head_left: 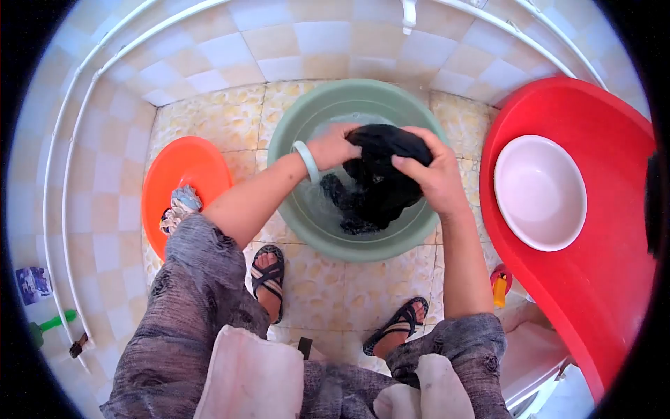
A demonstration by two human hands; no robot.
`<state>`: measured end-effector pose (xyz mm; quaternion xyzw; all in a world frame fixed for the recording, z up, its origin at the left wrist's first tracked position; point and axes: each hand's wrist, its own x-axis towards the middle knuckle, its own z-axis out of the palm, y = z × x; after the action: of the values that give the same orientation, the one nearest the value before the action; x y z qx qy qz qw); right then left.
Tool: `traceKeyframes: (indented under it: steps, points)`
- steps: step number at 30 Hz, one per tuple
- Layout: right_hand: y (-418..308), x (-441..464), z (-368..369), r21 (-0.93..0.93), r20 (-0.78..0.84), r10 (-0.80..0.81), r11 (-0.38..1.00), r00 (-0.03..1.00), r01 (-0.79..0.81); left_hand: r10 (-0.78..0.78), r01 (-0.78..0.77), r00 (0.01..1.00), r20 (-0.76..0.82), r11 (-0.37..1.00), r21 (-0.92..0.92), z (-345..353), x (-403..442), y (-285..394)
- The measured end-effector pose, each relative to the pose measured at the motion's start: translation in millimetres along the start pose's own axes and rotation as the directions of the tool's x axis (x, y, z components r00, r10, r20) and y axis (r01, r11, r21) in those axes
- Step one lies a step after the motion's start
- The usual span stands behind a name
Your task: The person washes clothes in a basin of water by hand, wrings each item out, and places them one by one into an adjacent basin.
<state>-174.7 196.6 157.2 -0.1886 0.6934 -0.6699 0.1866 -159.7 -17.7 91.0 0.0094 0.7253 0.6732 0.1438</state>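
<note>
A wet black garment [391, 174] is bunched up over a round green basin [307, 234] on the floor, its lower part trailing into cloudy water. My left hand [333, 148], with a pale bangle [307, 162] on the wrist, is closed on the garment's left side and slightly blurred. On the other side my right hand [434, 171] grips the bunched cloth, thumb on top and fingers curled behind. What kind of garment it is cannot be made out.
An orange basin [185, 164] with crumpled cloth [181, 207] stands to the left. At right, a white basin [541, 192] sits inside a large red tub [607, 279]. White pipes [84, 105] run along the tiled walls. My sandalled feet [267, 279] stand just before the green basin.
</note>
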Motion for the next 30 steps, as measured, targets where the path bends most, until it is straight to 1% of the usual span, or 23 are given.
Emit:
traceKeyframes:
  steps: [1, 2, 4, 5, 6, 7, 8, 9, 10, 12, 13, 16, 18, 19, 20, 21, 22, 23, 24, 26, 27, 29, 30]
  points:
    - [-1.7, -3.1, -6.2, 0.018, -0.005, 0.040, 0.999, 0.999, -0.040, 0.016, -0.018, 1.000, -0.025, 0.999, -0.052, -0.9, -0.3, 9.0]
    - [-1.7, -5.9, -11.2, 0.036, -0.007, 0.082, 0.996, 0.997, -0.082, 0.061, -0.062, 0.998, -0.030, 0.997, -0.038, 0.8, -2.2, 18.3]
    - [0.0, -11.0, -14.2, -0.118, 0.046, 0.047, 0.992, 0.998, -0.041, 0.142, -0.143, 0.989, -0.039, 0.990, -0.008, 7.4, -7.1, 47.5]
    - [1.8, -13.2, -12.6, -0.191, 0.076, 0.040, 0.981, 0.996, -0.025, 0.188, -0.188, 0.982, -0.009, 0.982, -0.015, 13.8, -13.3, 65.3]
    - [1.4, -13.7, -8.5, -0.278, 0.077, -0.070, 0.957, 0.995, 0.089, 0.255, -0.257, 0.966, 0.027, 0.957, 0.138, 18.4, -15.2, 76.8]
    - [-1.6, -13.6, -2.7, -0.362, 0.085, -0.179, 0.911, 0.980, 0.197, 0.283, -0.290, 0.956, 0.073, 0.950, 0.116, 25.9, -15.6, 84.8]
    - [-5.5, -12.6, 2.7, -0.389, 0.058, -0.245, 0.887, 0.968, 0.248, 0.309, -0.320, 0.944, 0.117, 0.943, 0.091, 30.8, -17.1, 90.0]
    - [-9.5, -11.7, 8.2, -0.420, 0.030, -0.310, 0.859, 0.950, 0.293, 0.311, -0.323, 0.945, 0.100, 0.938, 0.127, 28.2, -16.3, 93.8]
    - [-7.3, -10.8, 8.1, -0.403, -0.034, -0.252, 0.889, 0.967, 0.218, 0.270, -0.272, 0.962, 0.044, 0.935, 0.225, 25.1, -14.9, 98.0]
    - [1.4, -7.1, 7.4, -0.348, -0.157, -0.125, 0.935, 0.980, 0.064, 0.246, -0.239, 0.969, 0.019, 0.918, 0.317, 12.8, 0.6, 80.0]
    - [10.3, -4.5, 4.9, -0.283, -0.160, -0.098, 0.958, 0.982, 0.050, 0.211, -0.207, 0.977, 0.030, 0.910, 0.359, 7.7, 7.6, 66.3]
    - [95.4, 17.3, -5.4, -0.176, -0.113, -0.183, 0.971, 0.977, 0.161, 0.098, -0.101, 0.995, 0.031, 0.876, 0.472, -5.6, 24.0, 14.0]
    - [155.8, 20.0, -12.1, -0.515, -0.132, -0.091, 0.857, 0.987, 0.010, -0.007, 0.008, 1.000, -0.004, 0.846, 0.533, -12.2, 30.8, -36.4]
    - [182.5, 16.1, -9.5, -0.697, -0.073, -0.025, 0.716, 0.997, -0.033, 0.018, 0.000, 1.000, -0.020, 0.747, 0.665, -12.4, 34.5, -78.3]
    - [200.0, 9.8, -5.4, -0.843, -0.026, 0.051, 0.536, 0.998, -0.050, 0.046, -0.001, 0.998, -0.035, 0.625, 0.781, -10.3, 35.2, -115.9]
    - [205.6, 3.3, 2.7, -0.901, 0.038, 0.187, 0.432, 0.982, -0.047, -0.070, 0.088, 0.996, -0.059, 0.536, 0.840, -1.4, 30.3, -134.2]
    - [209.9, -4.7, 12.8, -0.946, 0.084, 0.329, 0.322, 0.940, -0.028, -0.205, 0.161, 0.976, -0.071, 0.460, 0.873, 11.1, 19.6, -131.5]
    - [221.7, -12.0, 18.9, -0.951, 0.128, 0.358, 0.308, 0.925, 0.012, -0.298, 0.208, 0.951, -0.080, 0.428, 0.879, 22.1, 13.6, -141.3]
    - [218.2, -10.8, 25.9, -0.966, 0.116, 0.416, 0.257, 0.902, 0.005, -0.387, 0.251, 0.918, -0.089, 0.393, 0.885, 30.1, 10.4, -153.1]
    - [249.2, -1.7, 20.5, -0.953, 0.216, 0.426, 0.290, 0.878, 0.094, -0.427, 0.267, 0.899, -0.096, 0.360, 0.894, 38.6, 10.4, -186.0]
    - [251.8, -3.2, 17.7, -0.947, 0.208, 0.367, 0.306, 0.907, 0.094, -0.441, 0.271, 0.892, -0.100, 0.342, 0.900, 42.5, 10.8, -186.7]
    - [252.0, 2.3, 15.2, -0.934, 0.193, 0.218, 0.341, 0.957, 0.110, -0.472, 0.224, 0.878, -0.085, 0.247, 0.943, 42.9, 15.6, -181.0]
    - [247.3, 7.3, 16.5, -0.924, 0.112, 0.284, 0.381, 0.952, -0.005, -0.491, 0.204, 0.867, -0.085, 0.193, 0.960, 40.5, 14.7, -173.1]
